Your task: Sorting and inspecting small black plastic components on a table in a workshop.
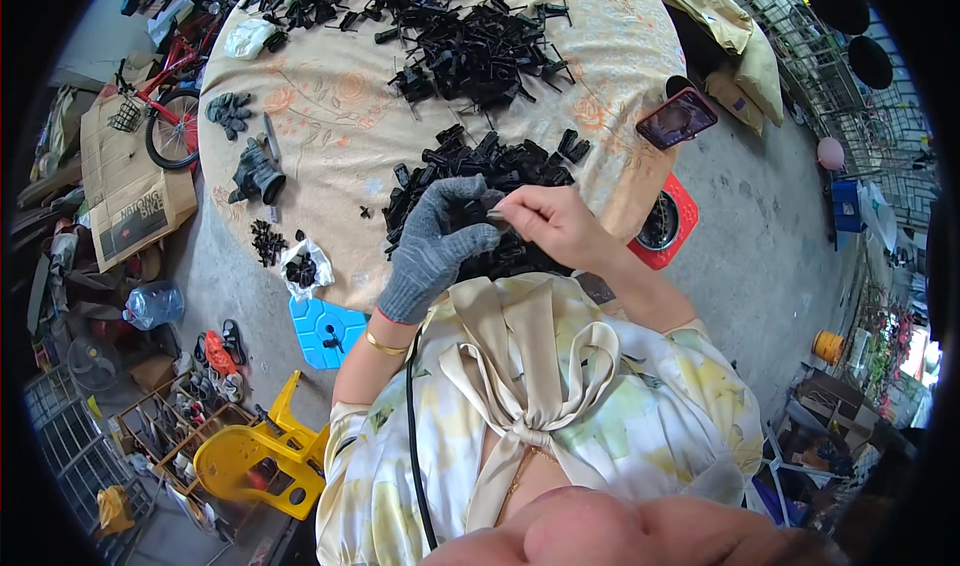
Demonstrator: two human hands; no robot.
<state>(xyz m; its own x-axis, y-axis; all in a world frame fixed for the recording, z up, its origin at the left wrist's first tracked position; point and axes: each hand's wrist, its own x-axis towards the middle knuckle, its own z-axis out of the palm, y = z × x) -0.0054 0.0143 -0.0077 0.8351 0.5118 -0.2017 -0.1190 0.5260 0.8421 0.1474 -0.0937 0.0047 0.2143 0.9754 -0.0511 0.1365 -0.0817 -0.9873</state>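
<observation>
My left hand, in a grey knit glove, curls its fingers and thumb around what looks like a small black plastic part, mostly hidden by the fingers. Beside it my bare right hand is closed in a pinch. A small metal-looking piece sticks out of that pinch toward the gloved fingertips; its kind is too small to make out. Both hands are over the near pile of black plastic parts, close to the table's front edge. A larger pile of black parts with thin stems lies farther back.
A patterned beige cloth covers the table. On its left lie dark gloves, a knife-like tool and a white bag with black bits. A phone stands at the right edge. Blue and red stools flank the table.
</observation>
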